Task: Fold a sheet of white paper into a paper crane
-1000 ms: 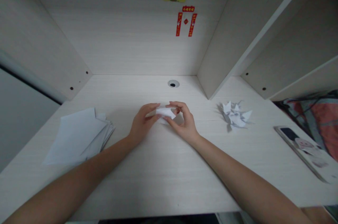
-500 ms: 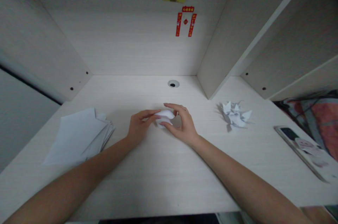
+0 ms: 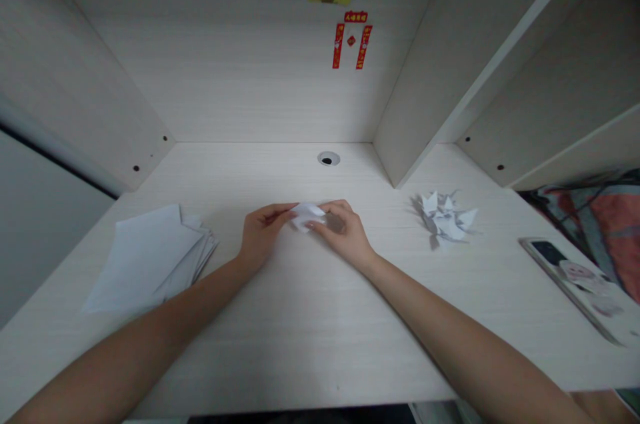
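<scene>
A small piece of folded white paper (image 3: 306,213) is held between my two hands, above the middle of the desk. My left hand (image 3: 264,231) pinches its left edge between thumb and fingers. From the other side, my right hand (image 3: 346,229) grips it, the thumb at the near edge and the curled fingers behind. The paper looks partly bent, but its exact folds are too small and blurred to make out.
A stack of white paper sheets (image 3: 145,251) lies left on the desk (image 3: 280,344). Folded white paper pieces (image 3: 447,216) sit in a cluster on the right, near an upright panel (image 3: 425,77). A phone (image 3: 575,284) lies farther right, beside red and grey fabric (image 3: 610,224).
My right fingers, raised and spread before, have closed down onto the paper. The paper has shifted slightly and its shape has altered between my hands.
</scene>
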Demonstrator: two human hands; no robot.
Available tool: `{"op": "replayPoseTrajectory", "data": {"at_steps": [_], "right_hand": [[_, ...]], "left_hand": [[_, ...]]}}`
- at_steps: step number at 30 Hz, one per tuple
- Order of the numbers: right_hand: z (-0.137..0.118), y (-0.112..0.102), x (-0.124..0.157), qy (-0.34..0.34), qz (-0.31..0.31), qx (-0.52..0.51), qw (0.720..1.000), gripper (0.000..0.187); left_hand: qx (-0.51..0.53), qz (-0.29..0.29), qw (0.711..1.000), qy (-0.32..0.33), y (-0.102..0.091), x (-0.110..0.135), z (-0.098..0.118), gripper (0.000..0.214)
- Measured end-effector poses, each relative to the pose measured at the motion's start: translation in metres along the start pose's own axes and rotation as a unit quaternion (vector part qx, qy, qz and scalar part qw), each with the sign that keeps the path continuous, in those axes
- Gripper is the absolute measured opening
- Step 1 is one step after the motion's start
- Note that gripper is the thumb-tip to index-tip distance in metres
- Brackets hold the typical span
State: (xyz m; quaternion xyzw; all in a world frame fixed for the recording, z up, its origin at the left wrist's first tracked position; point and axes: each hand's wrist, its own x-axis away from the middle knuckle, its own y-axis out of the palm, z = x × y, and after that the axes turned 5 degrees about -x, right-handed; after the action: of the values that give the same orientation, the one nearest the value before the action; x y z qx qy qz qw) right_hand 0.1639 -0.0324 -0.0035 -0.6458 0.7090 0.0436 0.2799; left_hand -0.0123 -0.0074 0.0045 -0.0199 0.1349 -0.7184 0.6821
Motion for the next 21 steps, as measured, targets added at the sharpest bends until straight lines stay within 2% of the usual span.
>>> {"op": "replayPoseTrajectory", "data": {"at_steps": [9,15,21], "right_hand": [[0.0051,-0.002,-0.0022,0.045,0.024,-0.046,0.998,0.015],[0.0029,-0.0006,-0.0023,0.069,0.049,-0.06,0.995,0.017],[0.0029,0.0011,-0.0024,0.082,0.039,-0.082,0.993,0.016]], "left_hand": [[-0.021,-0.077,0.997,-0.019,0.0029,0.0008,0.0029,0.027],[-0.08,-0.155,0.985,-0.021,0.0039,0.0053,0.0012,0.026],[-0.111,-0.16,0.98,-0.034,0.0025,0.0033,-0.0024,0.031]]}}
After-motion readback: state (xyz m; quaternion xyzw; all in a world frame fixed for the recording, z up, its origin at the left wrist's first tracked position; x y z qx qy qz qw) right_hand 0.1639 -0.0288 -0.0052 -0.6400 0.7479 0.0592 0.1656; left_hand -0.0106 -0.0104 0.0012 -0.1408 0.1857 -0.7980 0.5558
